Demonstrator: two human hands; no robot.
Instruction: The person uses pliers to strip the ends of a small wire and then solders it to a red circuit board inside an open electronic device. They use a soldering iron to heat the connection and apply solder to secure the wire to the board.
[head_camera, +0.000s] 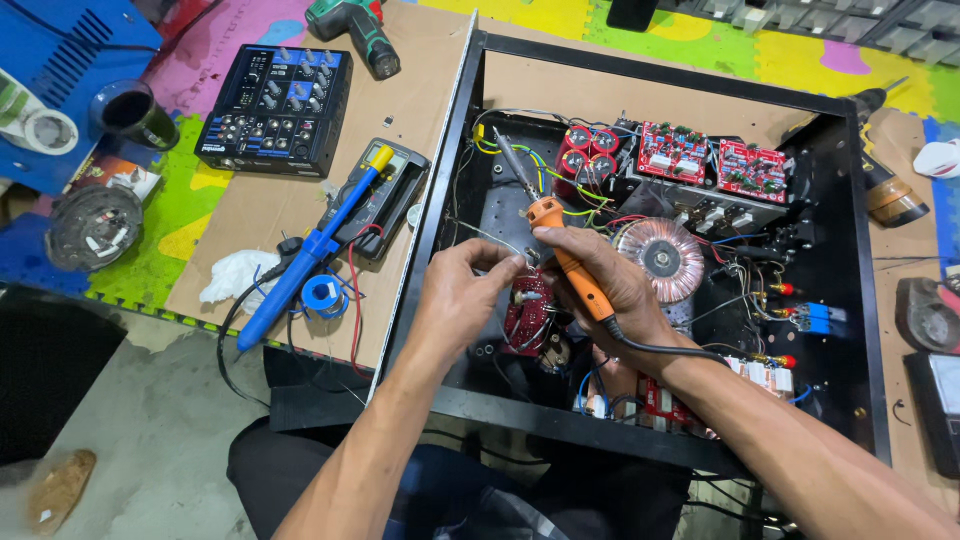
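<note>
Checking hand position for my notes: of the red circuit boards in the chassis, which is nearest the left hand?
The small red board just below the left hand, almost touching its fingers. The two red boards at the rear sit far off.

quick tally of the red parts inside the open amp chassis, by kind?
Red circuit boards on the rear heatsink: 2
Red capacitors, rear cluster: 4 visible
Small red board under the left hand: 1
Red board at the front edge: 1
Total: 8

Both hands hide most of the small red board (527, 318).
</note>
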